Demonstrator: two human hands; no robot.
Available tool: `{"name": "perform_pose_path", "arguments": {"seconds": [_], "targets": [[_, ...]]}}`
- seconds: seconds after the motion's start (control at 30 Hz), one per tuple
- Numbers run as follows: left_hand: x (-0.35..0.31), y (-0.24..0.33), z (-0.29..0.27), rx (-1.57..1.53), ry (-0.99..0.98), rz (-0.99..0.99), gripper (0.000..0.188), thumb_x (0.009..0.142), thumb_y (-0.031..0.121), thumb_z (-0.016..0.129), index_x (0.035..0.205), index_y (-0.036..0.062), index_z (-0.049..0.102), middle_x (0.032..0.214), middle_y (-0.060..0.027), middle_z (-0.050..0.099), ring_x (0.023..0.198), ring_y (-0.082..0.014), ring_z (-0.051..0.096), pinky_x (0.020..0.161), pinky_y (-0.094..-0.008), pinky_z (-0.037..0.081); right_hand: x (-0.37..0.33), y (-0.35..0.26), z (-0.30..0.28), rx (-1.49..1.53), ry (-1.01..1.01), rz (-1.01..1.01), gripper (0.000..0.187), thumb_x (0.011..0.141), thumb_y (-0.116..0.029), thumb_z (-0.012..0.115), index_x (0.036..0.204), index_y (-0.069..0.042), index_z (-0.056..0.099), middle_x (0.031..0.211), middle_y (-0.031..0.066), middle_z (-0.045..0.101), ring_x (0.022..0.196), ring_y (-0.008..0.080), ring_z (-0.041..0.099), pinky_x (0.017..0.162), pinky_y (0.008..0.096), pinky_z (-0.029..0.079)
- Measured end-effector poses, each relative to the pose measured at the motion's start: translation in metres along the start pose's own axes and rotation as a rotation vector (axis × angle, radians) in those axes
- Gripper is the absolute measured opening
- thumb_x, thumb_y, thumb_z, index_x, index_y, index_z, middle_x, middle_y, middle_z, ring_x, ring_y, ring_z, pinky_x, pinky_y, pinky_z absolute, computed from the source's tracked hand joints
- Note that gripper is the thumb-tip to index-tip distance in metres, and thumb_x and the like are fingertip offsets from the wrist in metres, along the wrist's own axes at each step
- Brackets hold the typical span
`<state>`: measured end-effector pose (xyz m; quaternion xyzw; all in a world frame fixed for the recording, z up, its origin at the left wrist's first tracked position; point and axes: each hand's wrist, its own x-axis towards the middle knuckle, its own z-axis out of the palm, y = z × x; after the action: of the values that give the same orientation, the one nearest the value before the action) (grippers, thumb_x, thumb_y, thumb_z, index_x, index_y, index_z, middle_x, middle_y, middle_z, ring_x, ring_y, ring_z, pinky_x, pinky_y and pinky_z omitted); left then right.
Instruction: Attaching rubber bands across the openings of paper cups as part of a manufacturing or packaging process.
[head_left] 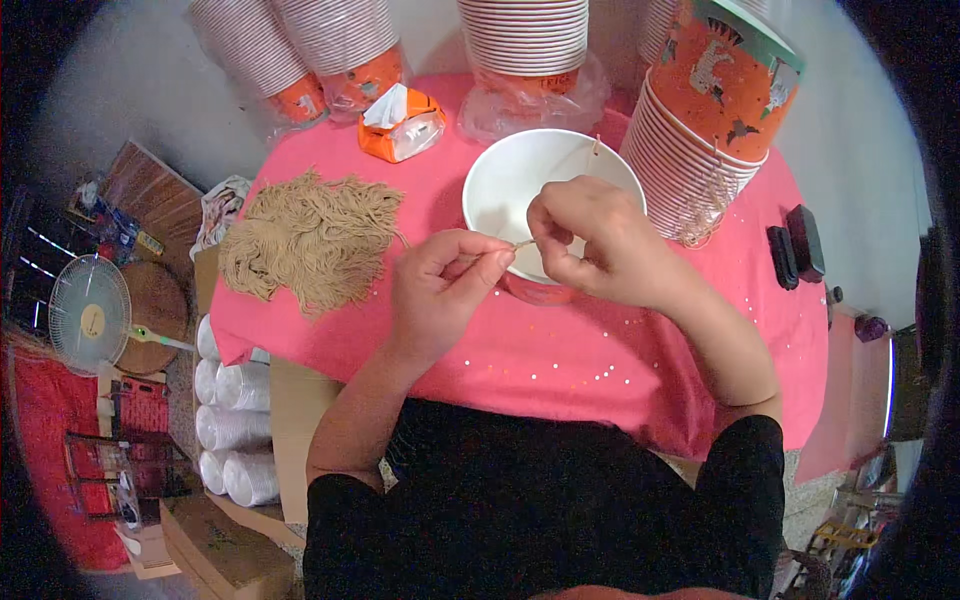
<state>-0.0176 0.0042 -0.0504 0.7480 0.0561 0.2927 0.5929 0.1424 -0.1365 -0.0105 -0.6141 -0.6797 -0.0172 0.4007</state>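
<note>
Above the near rim of the white-lined paper bucket (512, 172), your two bare hands meet at a short piece of thin tan cord (524, 244). Your left grip (440, 285) is closed in a pinch, thumb against forefinger on the cord, with the other fingers curled beneath. Your right grip (600, 238) is pinched too, its fingertips at the cord's other end, though its knuckles partly hide the contact. Behind your right grip, a small cord loop (597, 146) hangs at the bucket's far rim. Left of your left grip, a heap of tan cords (312, 240) lies loose on the pink-covered desk (480, 335). Beyond that grip, toward the wall, stands an orange-and-white tissue pack (402, 128). Right of your right grip, a leaning stack of nested orange-printed buckets (690, 150) has cord handles (712, 200) dangling along it; farther right are two black cases (797, 248). Below both grips, small white dots (555, 366) are scattered over the pink cover.
</note>
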Motion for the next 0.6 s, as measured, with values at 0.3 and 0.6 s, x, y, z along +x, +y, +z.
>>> {"name": "perform_pose_path", "arguments": {"seconds": [0.3, 0.6], "targets": [[0.003, -0.009, -0.001, -0.139, 0.049, -0.046, 0.009, 0.090, 0.007, 0.069, 0.098, 0.0025, 0.069, 0.086, 0.0010, 0.066, 0.076, -0.0049, 0.057, 0.068, -0.0209, 0.046, 0.003, -0.005, -0.008, 0.180, -0.168, 0.233, 0.012, 0.085, -0.003, 0.067, 0.096, -0.001, 0.063, 0.081, 0.0032, 0.061, 0.067, 0.0106, 0.054, 0.060, 0.0266, 0.045], [0.016, 0.006, -0.001, 0.194, 0.034, 0.186, 0.010, 0.083, 0.001, 0.069, 0.093, 0.0033, 0.069, 0.075, 0.0049, 0.055, 0.059, -0.0008, 0.037, 0.052, -0.0201, 0.030, 0.009, -0.009, -0.008, 0.121, -0.058, 0.048, 0.007, 0.087, -0.003, 0.065, 0.093, -0.001, 0.062, 0.077, 0.0055, 0.062, 0.066, 0.0123, 0.057, 0.058, 0.0287, 0.045]]}}
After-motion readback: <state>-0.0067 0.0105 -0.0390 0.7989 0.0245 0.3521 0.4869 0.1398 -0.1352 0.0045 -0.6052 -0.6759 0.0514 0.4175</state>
